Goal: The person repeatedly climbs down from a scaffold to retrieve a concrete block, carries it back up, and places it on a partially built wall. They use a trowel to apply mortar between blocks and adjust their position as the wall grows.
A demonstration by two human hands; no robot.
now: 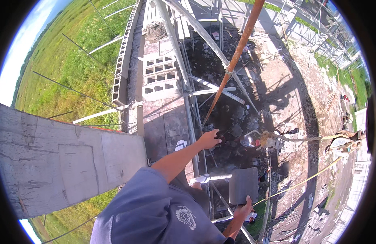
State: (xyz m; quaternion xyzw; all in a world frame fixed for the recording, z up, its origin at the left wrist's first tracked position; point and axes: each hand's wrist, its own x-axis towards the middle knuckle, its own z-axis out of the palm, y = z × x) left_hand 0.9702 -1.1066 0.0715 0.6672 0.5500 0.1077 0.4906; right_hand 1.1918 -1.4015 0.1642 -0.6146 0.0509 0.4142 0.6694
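My left hand (209,139) is stretched out over the drop beside the plank walkway (155,130), fingers apart and holding nothing. To its right hangs a rope with a metal hook (250,140), not touched by the hand. Lower right, my right hand (243,209) grips the bottom edge of a dark grey rectangular block (241,183), which is held out beside the scaffold. My sandalled feet (198,180) show on the boards, partly hidden by my arm and clothes.
Hollow blocks (159,77) stand stacked farther along the walkway. A concrete beam (62,158) lies to my left. A rusty pole (241,46) and white scaffold pipes (214,53) rise ahead. A yellow rope (298,182) crosses above the rubble-strewn ground far below, with grass beyond the wall.
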